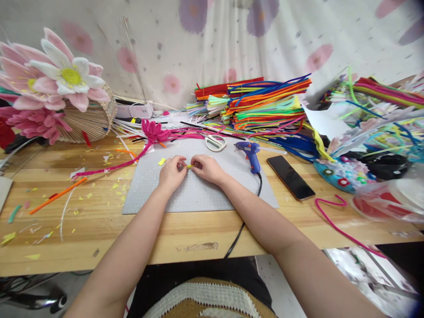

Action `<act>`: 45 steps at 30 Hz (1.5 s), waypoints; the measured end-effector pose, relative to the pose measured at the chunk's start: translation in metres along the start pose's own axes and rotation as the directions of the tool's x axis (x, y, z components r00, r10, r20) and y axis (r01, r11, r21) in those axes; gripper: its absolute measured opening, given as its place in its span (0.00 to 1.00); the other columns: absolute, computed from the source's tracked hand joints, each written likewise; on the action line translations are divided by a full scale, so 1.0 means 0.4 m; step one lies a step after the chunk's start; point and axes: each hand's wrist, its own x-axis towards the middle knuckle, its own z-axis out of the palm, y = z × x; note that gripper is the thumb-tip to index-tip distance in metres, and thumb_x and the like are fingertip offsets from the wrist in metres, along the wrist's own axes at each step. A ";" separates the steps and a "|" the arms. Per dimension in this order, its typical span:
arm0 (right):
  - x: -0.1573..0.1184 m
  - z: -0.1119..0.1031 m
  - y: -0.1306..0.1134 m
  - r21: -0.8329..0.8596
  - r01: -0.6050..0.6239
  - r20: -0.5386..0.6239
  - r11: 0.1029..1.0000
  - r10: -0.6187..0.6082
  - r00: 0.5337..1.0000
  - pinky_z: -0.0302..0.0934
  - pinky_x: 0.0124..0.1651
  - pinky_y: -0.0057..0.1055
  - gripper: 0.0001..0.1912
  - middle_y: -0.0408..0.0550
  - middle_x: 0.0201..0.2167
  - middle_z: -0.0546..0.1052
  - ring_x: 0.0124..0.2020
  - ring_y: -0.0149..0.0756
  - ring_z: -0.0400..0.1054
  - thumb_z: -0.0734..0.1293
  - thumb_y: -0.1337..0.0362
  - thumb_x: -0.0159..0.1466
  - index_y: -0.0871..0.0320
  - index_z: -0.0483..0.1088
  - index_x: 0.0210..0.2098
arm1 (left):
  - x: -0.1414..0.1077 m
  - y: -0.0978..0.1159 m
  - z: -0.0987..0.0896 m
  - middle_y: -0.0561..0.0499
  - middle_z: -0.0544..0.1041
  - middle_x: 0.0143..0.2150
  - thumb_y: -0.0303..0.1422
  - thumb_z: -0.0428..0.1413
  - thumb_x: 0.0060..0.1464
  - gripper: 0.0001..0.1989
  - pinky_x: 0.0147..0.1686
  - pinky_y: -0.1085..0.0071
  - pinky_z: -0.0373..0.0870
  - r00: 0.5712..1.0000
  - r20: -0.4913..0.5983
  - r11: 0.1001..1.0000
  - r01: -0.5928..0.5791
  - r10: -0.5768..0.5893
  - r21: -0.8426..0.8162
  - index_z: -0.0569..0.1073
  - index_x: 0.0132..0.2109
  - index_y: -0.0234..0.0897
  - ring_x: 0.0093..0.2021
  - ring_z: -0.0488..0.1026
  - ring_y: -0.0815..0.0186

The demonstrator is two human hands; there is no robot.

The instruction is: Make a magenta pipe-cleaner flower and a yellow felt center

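Note:
Over the grey cutting mat, my left hand and my right hand meet with fingertips pinched. Between them shows a small yellow piece, perhaps felt or paper; both hands are closed on it, and its full shape is hidden by the fingers. A yellow scrap lies on the mat just left of my left hand. Beyond my hands are white-handled scissors. To the right, a blue hot glue gun lies on its side. A magenta pipe-cleaner flower with a long stem rests at the mat's upper left.
Bundles of coloured pipe cleaners are piled at the back. A phone lies right of the mat, with a magenta pipe cleaner near it. At left stand a basket of fuzzy flowers and an orange stick among scraps.

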 end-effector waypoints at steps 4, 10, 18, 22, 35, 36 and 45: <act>0.002 0.002 0.003 -0.014 0.007 0.008 1.000 -0.006 1.000 0.54 0.35 0.26 0.03 0.44 0.27 0.71 0.30 0.30 0.62 0.62 0.71 0.55 0.59 0.67 0.29 | 0.000 0.000 0.000 0.51 0.75 0.34 0.28 0.53 0.47 0.11 0.39 0.68 0.64 1.000 0.001 1.000 -0.002 0.002 -0.001 0.69 0.40 0.40 0.38 0.68 0.64; 0.003 0.001 0.006 -0.011 0.003 0.007 1.000 -0.003 1.000 0.53 0.35 0.25 0.03 0.44 0.26 0.70 0.30 0.30 0.62 0.62 0.72 0.55 0.59 0.67 0.29 | 0.000 -0.001 0.001 0.51 0.75 0.34 0.29 0.54 0.46 0.11 0.38 0.68 0.63 1.000 0.003 1.000 -0.002 0.002 -0.004 0.69 0.40 0.40 0.37 0.68 0.64; 0.002 0.002 0.003 0.067 -0.053 -0.009 0.996 0.054 0.998 0.53 0.34 0.24 0.06 0.42 0.27 0.72 0.29 0.29 0.63 0.63 0.71 0.55 0.58 0.66 0.33 | 0.000 -0.003 0.001 0.51 0.75 0.33 0.29 0.53 0.47 0.11 0.38 0.68 0.63 1.000 0.002 1.000 0.000 0.000 -0.003 0.69 0.41 0.39 0.36 0.68 0.64; 0.002 0.003 0.004 0.076 -0.065 -0.019 0.995 0.067 0.998 0.54 0.34 0.25 0.07 0.43 0.28 0.72 0.30 0.30 0.64 0.62 0.71 0.55 0.58 0.66 0.35 | 0.001 -0.007 0.002 0.51 0.76 0.33 0.29 0.54 0.47 0.12 0.38 0.67 0.63 1.000 0.008 0.999 0.020 -0.020 -0.030 0.69 0.42 0.39 0.35 0.69 0.64; -0.005 -0.001 -0.009 0.058 0.028 0.001 0.998 -0.028 1.000 0.54 0.36 0.26 0.08 0.44 0.30 0.71 0.31 0.30 0.63 0.60 0.71 0.56 0.59 0.64 0.36 | -0.009 0.004 -0.005 0.49 0.76 0.37 0.30 0.57 0.45 0.20 0.42 0.65 0.63 0.992 -0.029 0.989 -0.122 0.119 -0.089 0.68 0.48 0.39 0.43 0.67 0.61; -0.005 -0.001 -0.009 0.058 0.028 -0.001 0.998 -0.028 1.000 0.54 0.36 0.25 0.08 0.44 0.29 0.71 0.31 0.30 0.63 0.60 0.71 0.56 0.59 0.64 0.36 | -0.009 0.005 -0.005 0.50 0.76 0.35 0.30 0.56 0.45 0.19 0.42 0.65 0.63 0.995 -0.025 0.990 -0.103 0.102 -0.091 0.68 0.47 0.40 0.42 0.68 0.61; -0.004 -0.004 -0.010 0.078 0.020 -0.023 0.997 -0.018 1.000 0.54 0.35 0.25 0.07 0.44 0.29 0.71 0.30 0.29 0.62 0.60 0.71 0.56 0.59 0.64 0.35 | -0.005 0.006 -0.008 0.52 0.77 0.32 0.30 0.56 0.44 0.16 0.39 0.67 0.63 0.999 0.011 0.977 0.040 -0.038 -0.208 0.68 0.43 0.40 0.34 0.71 0.65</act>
